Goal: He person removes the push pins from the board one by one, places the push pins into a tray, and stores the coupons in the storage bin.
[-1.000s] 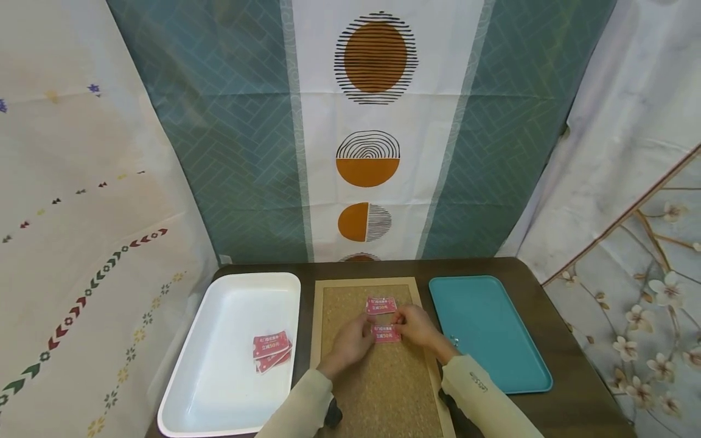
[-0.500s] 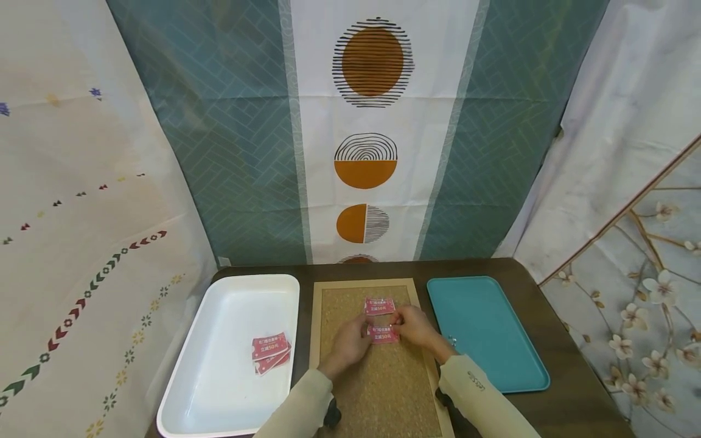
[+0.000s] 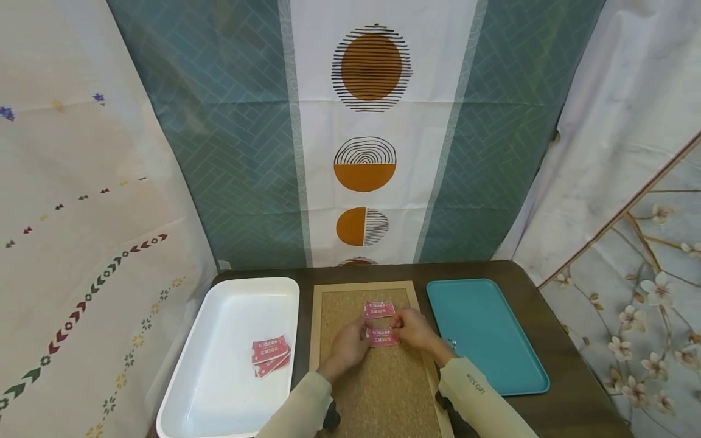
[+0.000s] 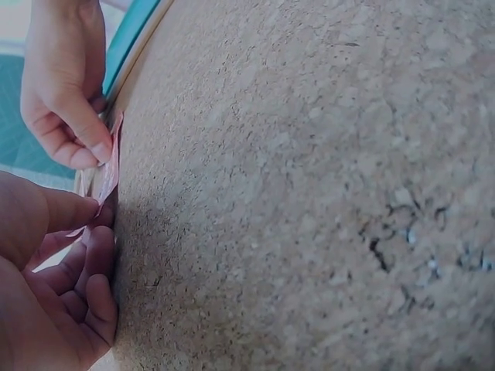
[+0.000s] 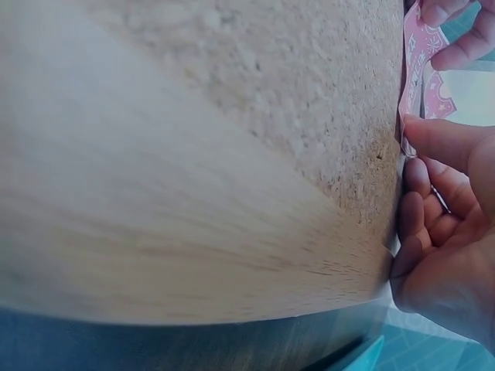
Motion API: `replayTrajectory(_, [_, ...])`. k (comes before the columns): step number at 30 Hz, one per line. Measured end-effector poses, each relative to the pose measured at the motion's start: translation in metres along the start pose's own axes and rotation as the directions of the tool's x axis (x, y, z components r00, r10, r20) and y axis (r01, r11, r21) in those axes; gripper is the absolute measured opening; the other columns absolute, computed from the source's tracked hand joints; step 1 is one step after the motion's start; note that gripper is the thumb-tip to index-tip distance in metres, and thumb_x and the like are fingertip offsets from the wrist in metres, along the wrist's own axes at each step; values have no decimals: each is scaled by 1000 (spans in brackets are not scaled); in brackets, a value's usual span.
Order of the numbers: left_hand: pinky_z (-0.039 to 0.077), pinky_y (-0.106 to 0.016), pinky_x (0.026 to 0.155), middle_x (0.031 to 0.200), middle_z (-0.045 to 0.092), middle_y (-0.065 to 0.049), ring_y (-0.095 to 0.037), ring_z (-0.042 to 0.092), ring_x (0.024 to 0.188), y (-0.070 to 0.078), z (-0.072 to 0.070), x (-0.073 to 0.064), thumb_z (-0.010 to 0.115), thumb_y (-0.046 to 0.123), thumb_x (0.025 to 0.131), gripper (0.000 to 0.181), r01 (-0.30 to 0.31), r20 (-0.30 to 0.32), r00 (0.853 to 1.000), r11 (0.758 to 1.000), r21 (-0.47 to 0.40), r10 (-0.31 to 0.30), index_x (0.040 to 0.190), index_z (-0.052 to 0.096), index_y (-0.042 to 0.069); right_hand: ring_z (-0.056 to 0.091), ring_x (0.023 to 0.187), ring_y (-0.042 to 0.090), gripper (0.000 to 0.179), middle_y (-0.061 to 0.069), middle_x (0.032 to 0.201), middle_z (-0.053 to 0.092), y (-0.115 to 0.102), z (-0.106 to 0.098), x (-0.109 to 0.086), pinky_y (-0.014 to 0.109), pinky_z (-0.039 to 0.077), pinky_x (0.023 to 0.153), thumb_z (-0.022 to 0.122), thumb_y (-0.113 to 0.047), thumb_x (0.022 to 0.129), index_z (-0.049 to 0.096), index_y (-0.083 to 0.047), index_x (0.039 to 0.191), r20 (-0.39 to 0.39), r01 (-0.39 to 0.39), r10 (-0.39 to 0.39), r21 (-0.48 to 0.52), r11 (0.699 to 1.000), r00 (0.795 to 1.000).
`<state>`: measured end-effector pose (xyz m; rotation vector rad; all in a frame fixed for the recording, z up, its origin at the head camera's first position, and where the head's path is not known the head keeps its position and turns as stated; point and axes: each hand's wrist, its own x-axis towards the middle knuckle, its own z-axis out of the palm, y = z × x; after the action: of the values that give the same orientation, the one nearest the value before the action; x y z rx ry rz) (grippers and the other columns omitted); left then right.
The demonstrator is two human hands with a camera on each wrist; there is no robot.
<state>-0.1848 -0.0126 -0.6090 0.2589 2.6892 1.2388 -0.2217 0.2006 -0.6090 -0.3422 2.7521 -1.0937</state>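
A pink paper coupon [image 3: 381, 337] with white lettering lies on the corkboard [image 3: 383, 389], just below a matching coupon [image 3: 379, 309]. My left hand [image 3: 350, 347] pinches the left end of the lower coupon. Its right end is between the thumb and finger of my right hand [image 3: 414, 329]. In the left wrist view, the coupon [image 4: 112, 174] appears almost edge-on between both hands. The right wrist view shows the coupon [image 5: 418, 58] close to the cork, with my right thumb [image 5: 441, 139] over its near end. Fingers hide both ends.
At left stands a white tray [image 3: 219, 365] with several pink coupons [image 3: 270, 354] overlapping inside. A teal tray [image 3: 493, 340] at right has small clear pieces [image 3: 452, 344] near its left edge. The dark table [image 3: 564, 413] carries everything.
The lower coupon has shifted very slightly left under the upper one, with both hands still on it. The head view has tilted up a little.
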Motion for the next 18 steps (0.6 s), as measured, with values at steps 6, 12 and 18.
replayTrajectory(6, [47, -26, 56, 84, 61, 3, -13, 56, 70, 2, 0, -2, 74, 13, 99, 25, -9, -5, 1000, 1000, -4, 9, 123, 68, 12, 54, 71, 13, 12, -2, 77, 61, 1, 0, -3, 25, 47, 62, 77, 2, 91, 70, -7, 89, -3, 10, -10, 13, 1000, 1000])
replayTrajectory(12, [47, -26, 56, 83, 61, 2, -13, 56, 69, 2, 1, -2, 74, 11, 99, 24, -12, -11, 1000, 1000, 0, 12, 122, 68, 11, 53, 73, 13, 13, -2, 79, 61, 2, 2, -2, 26, 47, 64, 77, 3, 91, 71, -9, 86, -28, 39, -39, -19, 999, 999])
replayTrajectory(18, [46, -27, 57, 85, 62, 2, -13, 56, 71, 1, 1, -1, 73, 11, 100, 22, -8, -10, 1000, 1000, 2, 8, 121, 68, 11, 53, 74, 14, 20, -2, 79, 60, 1, 3, -4, 27, 47, 63, 74, 4, 92, 69, -12, 83, -27, 61, -62, -42, 997, 998])
